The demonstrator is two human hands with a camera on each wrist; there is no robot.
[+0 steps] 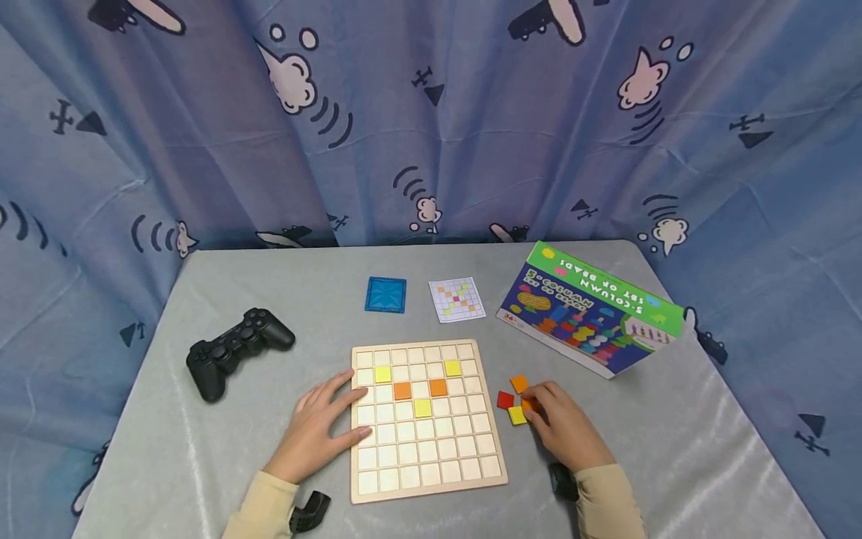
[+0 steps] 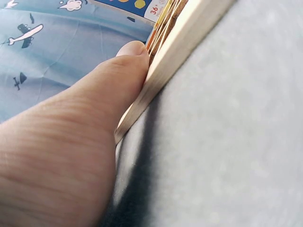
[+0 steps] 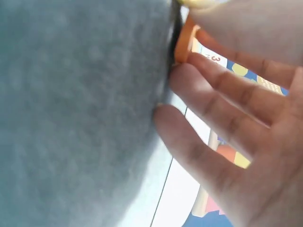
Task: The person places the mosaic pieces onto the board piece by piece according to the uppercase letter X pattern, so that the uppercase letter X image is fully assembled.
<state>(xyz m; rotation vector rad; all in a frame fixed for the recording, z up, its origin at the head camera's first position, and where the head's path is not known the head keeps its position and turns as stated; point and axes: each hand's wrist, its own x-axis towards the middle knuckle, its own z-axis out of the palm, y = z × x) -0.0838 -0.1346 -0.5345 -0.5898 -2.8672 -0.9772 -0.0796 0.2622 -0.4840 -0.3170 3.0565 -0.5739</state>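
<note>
Left hand [image 1: 322, 430] lies flat on the board [image 1: 427, 479]; right hand [image 1: 562, 423] pinches a half-hidden orange tile [image 3: 183, 45].

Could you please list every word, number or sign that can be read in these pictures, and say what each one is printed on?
"5-COLUMN SET OF BEADS": on the green and blue toy box, seen upside down from the head view.
"36+": in a small badge at a corner of that box.
Other small print on the box: too small to read.
The pattern card shows only a grid of coloured squares, no text.
</note>
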